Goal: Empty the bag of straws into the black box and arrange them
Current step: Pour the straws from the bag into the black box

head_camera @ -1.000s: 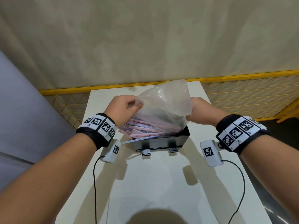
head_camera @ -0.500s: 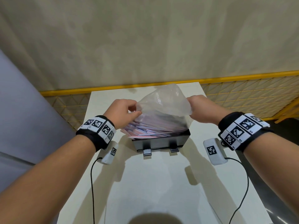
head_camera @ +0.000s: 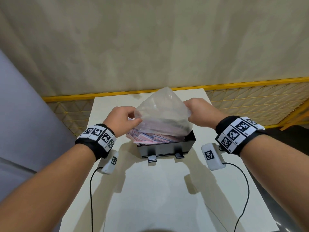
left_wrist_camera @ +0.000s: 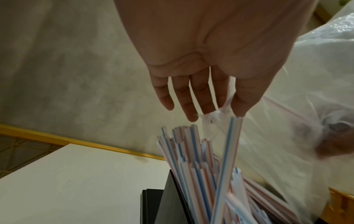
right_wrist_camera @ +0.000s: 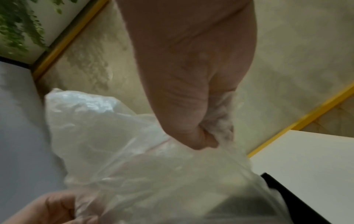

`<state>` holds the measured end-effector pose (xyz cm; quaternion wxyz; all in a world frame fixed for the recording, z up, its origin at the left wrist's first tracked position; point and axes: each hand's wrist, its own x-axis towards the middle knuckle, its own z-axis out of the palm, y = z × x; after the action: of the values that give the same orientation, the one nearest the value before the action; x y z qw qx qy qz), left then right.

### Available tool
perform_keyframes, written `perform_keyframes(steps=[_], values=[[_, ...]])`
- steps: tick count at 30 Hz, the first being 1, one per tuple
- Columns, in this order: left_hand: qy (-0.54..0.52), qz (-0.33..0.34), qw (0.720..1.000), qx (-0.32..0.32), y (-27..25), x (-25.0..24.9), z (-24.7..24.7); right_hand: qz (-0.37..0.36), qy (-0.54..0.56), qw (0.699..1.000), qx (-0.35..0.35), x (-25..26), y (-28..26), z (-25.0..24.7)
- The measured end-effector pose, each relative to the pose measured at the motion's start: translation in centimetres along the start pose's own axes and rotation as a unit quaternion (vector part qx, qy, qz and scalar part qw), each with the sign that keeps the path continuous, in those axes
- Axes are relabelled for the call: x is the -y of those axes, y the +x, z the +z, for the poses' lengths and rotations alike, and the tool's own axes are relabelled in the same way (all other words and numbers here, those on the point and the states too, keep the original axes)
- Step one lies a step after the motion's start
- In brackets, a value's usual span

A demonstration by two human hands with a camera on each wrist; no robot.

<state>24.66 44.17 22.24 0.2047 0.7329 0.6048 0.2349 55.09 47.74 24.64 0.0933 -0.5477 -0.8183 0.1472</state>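
A clear plastic bag (head_camera: 163, 113) hangs upside down over the black box (head_camera: 167, 148) in the middle of the white table (head_camera: 167, 198). My left hand (head_camera: 124, 118) pinches the bag's left edge, thumb against forefinger (left_wrist_camera: 223, 97). My right hand (head_camera: 199, 113) grips the bag's right corner (right_wrist_camera: 218, 125) in a closed fist. Several red- and blue-striped straws (head_camera: 150, 137) lie heaped in the box, their ends sticking out past its left rim (left_wrist_camera: 193, 151). Part of the pile is veiled by the bag.
The box sits near the table's far half, with two small clips on its front wall. A yellow mesh railing (head_camera: 250, 101) and a beige wall run behind the table. Wrist camera cables (head_camera: 91, 198) trail over the near tabletop.
Both hands have lifted the bag higher above the box and stretched it into a peak. More straws have slid out into the box.
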Motion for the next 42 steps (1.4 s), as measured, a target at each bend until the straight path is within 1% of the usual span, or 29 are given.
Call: perform_keyframes(steps=[2,5,8,14,18,23,25,28,31,32,34,35,37,39,41,42], values=[[-0.004,0.000,1.000,-0.003,-0.4,0.0,0.0,-0.001,0.006,1.000,-0.024,-0.1,0.1,0.5],[0.003,0.005,1.000,0.009,-0.9,0.3,0.2,0.001,-0.012,1.000,-0.003,-0.1,0.1,1.3],[0.003,0.003,1.000,0.019,-1.3,0.5,0.3,0.010,-0.015,1.000,-0.006,0.0,-0.2,1.4],[0.017,-0.019,1.000,0.014,-1.5,0.3,0.4,0.002,-0.050,0.998,-0.022,0.5,-0.2,1.1],[0.021,-0.025,0.999,0.003,-1.7,0.1,0.0,0.004,-0.039,0.998,-0.048,1.1,0.0,0.3],[0.003,-0.033,0.999,0.003,-2.1,0.8,-0.2,0.003,-0.041,0.997,-0.062,2.0,0.7,-0.8],[-0.004,-0.024,1.000,0.002,-2.3,1.0,-0.2,0.001,-0.033,0.997,-0.072,2.2,0.7,-0.7],[-0.011,-0.013,1.000,0.002,-2.6,1.5,-0.1,0.001,-0.040,0.997,-0.069,2.5,0.5,-0.2],[-0.012,-0.007,1.000,0.003,-3.1,1.7,-0.4,0.020,-0.019,0.992,-0.124,2.4,0.3,0.2],[-0.013,-0.003,1.000,0.000,-3.2,1.9,-0.4,0.021,-0.022,0.991,-0.132,2.5,0.2,0.3],[-0.014,-0.003,1.000,-0.003,-3.6,1.9,-0.8,0.010,-0.043,0.992,-0.121,2.7,0.0,0.6],[-0.015,0.005,1.000,-0.008,-3.8,2.0,-0.9,0.007,-0.051,0.991,-0.126,2.9,-0.1,0.7],[-0.018,0.027,0.999,-0.009,-4.2,2.0,-1.4,0.005,-0.049,0.983,-0.176,3.3,-0.2,0.3],[-0.014,0.038,0.999,-0.020,-4.6,1.8,-2.2,-0.013,-0.044,0.973,-0.226,4.5,-0.5,-0.7],[-0.039,0.065,0.996,-0.048,-5.2,1.3,-3.3,-0.042,-0.043,0.967,-0.248,6.6,-1.0,-1.5],[-0.053,0.088,0.992,-0.074,-5.6,0.9,-4.0,-0.060,-0.043,0.965,-0.253,7.9,-1.3,-1.8]])
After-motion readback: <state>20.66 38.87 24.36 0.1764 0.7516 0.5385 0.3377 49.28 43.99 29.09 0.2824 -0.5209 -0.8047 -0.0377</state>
